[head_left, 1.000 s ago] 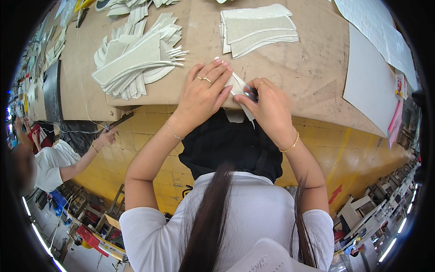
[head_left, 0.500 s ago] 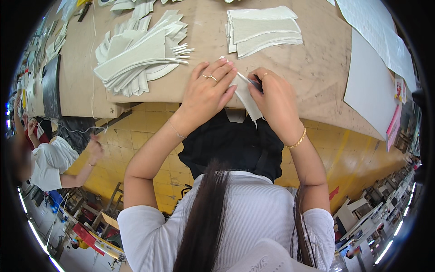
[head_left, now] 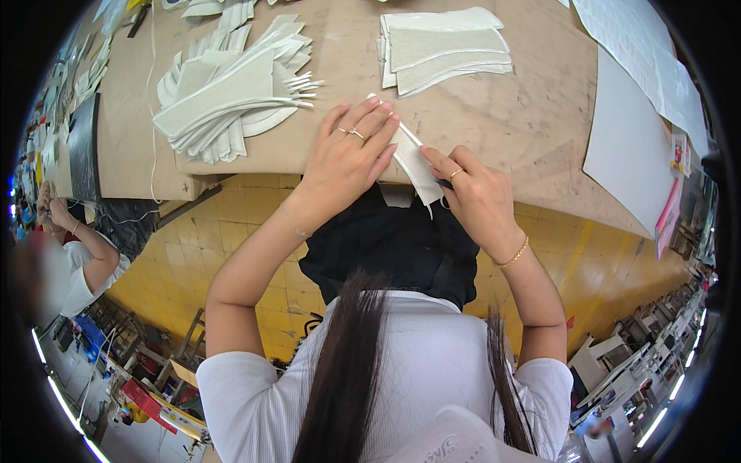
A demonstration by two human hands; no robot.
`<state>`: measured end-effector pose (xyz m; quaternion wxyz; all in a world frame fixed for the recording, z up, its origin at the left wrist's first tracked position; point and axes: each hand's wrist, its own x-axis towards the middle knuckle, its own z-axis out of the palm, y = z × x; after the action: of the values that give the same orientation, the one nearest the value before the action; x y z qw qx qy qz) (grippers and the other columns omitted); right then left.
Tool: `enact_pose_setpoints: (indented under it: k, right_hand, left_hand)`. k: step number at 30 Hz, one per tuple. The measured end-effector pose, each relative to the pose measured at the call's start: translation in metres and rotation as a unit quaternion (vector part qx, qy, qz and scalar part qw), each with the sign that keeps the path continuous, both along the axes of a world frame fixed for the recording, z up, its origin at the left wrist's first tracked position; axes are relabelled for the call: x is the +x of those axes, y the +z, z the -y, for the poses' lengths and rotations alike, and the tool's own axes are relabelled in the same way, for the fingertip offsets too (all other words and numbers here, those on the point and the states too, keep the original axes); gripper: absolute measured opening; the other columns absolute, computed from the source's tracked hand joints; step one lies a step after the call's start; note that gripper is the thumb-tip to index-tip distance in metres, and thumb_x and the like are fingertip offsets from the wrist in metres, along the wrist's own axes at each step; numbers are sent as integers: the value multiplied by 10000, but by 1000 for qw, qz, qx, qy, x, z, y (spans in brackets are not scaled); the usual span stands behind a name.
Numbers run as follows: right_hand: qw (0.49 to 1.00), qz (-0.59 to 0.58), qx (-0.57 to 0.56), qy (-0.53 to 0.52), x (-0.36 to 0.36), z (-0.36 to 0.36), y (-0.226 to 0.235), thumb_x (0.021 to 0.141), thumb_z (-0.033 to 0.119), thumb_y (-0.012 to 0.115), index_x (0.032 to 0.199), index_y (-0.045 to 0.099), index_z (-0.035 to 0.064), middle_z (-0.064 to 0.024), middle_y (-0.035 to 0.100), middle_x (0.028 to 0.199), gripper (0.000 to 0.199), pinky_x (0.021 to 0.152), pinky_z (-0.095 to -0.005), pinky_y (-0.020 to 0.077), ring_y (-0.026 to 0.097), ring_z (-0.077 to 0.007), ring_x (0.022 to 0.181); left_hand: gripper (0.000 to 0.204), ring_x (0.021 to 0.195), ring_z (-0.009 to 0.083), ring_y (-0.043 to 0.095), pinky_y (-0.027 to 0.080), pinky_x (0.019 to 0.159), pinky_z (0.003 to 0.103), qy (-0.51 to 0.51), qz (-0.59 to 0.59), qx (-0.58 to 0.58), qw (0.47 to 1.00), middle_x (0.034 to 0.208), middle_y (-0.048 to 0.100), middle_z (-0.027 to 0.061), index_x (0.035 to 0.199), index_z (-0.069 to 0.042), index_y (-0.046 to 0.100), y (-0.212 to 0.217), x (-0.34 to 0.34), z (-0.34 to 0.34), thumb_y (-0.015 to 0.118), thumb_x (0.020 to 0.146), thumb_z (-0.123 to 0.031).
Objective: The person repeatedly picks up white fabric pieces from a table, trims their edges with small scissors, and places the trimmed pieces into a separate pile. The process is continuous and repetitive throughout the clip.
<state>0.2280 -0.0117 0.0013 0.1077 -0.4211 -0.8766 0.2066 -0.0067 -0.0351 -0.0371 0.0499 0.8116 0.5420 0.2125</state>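
Observation:
My left hand (head_left: 343, 154) lies flat near the table's front edge, its fingers stretched over a narrow off-white fabric piece (head_left: 413, 166) and pressing it down. The piece's lower end sticks out past the table edge, with a thin loose strand hanging there. Curled around a small dark tool (head_left: 443, 184), my right hand (head_left: 478, 193) touches the piece's right edge near its lower end. Most of that tool is hidden by the fingers, so its kind cannot be made out.
A fanned pile of off-white pieces (head_left: 228, 100) lies left of my hands. A neater stack (head_left: 448, 50) sits beyond them. Large pale sheets (head_left: 629, 147) cover the table's right side. At far left another person's arm (head_left: 96, 251) is raised near a black board (head_left: 85, 147).
My right hand has slid down the piece's edge, toward me and slightly right, with the dark tool. My left hand stays nearly in place. The other person has moved their arms away at left.

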Motion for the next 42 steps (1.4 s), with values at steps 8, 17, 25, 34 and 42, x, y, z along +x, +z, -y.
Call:
enact_pose_setpoints:
  k: [8, 17, 25, 34, 42]
  right_hand:
    - [1000, -4, -2, 1, 1, -1, -2, 748, 18, 769, 1279, 704, 184, -41, 573, 860, 560, 590, -374, 507, 631, -250, 651]
    - [1000, 8, 25, 6, 0, -2, -5, 771, 30, 742, 1248, 721, 184, -47, 565, 846, 502, 566, -377, 507, 623, -255, 627]
    - [999, -43, -12, 3, 4, -3, -6, 802, 20, 733, 1175, 748, 144, -49, 596, 842, 393, 586, -366, 516, 637, -243, 651]
    - [956, -185, -206, -99, 50, 15, 12, 876, -19, 737, 1116, 766, 64, -74, 589, 752, 255, 626, -281, 450, 562, -176, 652]
    - [975, -145, -136, -104, 60, 21, 2, 845, -68, 713, 1140, 769, 77, -84, 580, 760, 333, 613, -281, 461, 569, -186, 645]
  left_hand:
    - [407, 1373, 279, 512, 362, 1151, 491, -14, -18, -27, 999, 1423, 585, 98, 1327, -111, 662, 4, 0, 1, 716, 927, -166]
    - [449, 1420, 348, 435, 317, 1172, 554, -42, -11, -40, 998, 1485, 516, 162, 1319, -188, 668, 8, -1, 5, 745, 884, -267]
    - [490, 1365, 276, 502, 356, 1138, 536, -63, -38, -37, 997, 1402, 582, 83, 1316, -87, 648, 3, 21, 16, 747, 855, -223]
    - [448, 1342, 239, 522, 348, 1142, 498, -60, -37, -40, 997, 1384, 613, 59, 1348, -116, 648, 5, 21, 15, 711, 914, -201]
    - [453, 1342, 254, 515, 339, 1145, 506, -59, -57, -26, 996, 1382, 604, 71, 1357, -157, 653, 4, 23, 16, 710, 918, -251]
